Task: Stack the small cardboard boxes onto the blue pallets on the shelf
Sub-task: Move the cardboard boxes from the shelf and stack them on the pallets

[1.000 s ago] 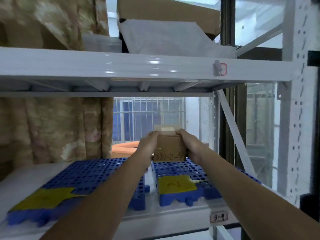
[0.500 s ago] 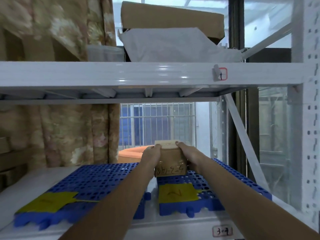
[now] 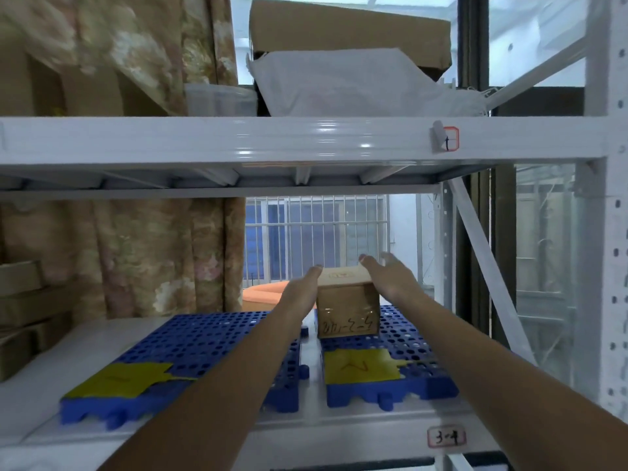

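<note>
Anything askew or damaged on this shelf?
Nothing serious. The small brown cardboard box sits upright at the left rear of the right blue perforated plastic pallet; its handwritten label appears upside down. Both pallets' yellow stickers have ragged edges.

Storage room or small warehouse. Indicators: white steel racking [image 3: 306, 141] with perforated uprights [image 3: 615, 253] and a diagonal brace; handwritten location labels [image 3: 446, 437] on the shelf beams; blue perforated plastic pallets [image 3: 204, 338] at lower centre; cardboard cartons [image 3: 346, 32] and a white sack on the upper shelf; barred window [image 3: 316, 232] behind.
</note>
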